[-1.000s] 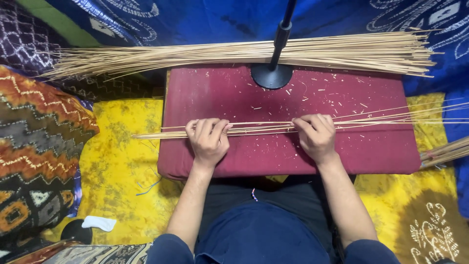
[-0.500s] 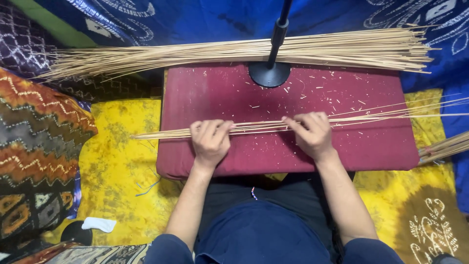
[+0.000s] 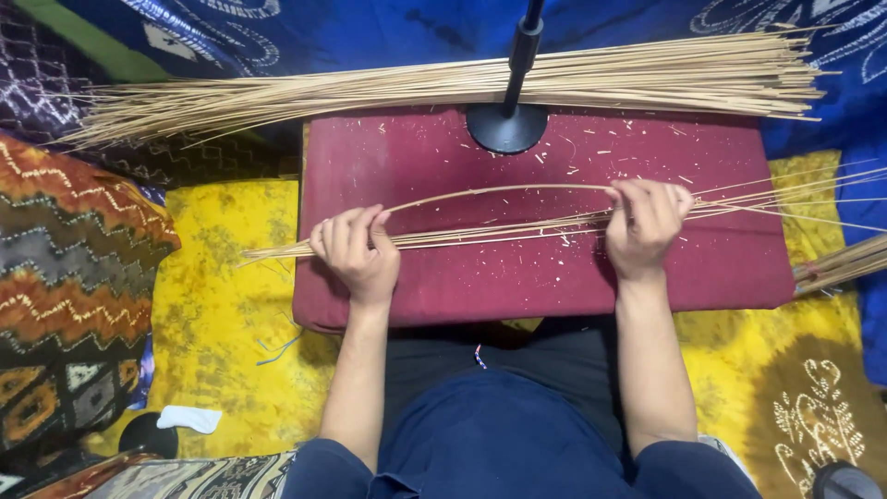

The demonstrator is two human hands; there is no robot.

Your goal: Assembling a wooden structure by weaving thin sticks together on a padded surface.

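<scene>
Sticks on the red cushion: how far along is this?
Done: not much to show; only chips scattered on the cushion suggest past work. In hand: left hand and right hand hold a small bunch of sticks across the cushion, with one stick bowed up between them. Left: the big pile behind the black stand lies untouched.

Black stand base (image 3: 505,127), yellow cloth (image 3: 217,314)

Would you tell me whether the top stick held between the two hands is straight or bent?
Bent. The top stick arches upward between the left hand and the right hand, above the flat sticks on the red cushion.
</scene>
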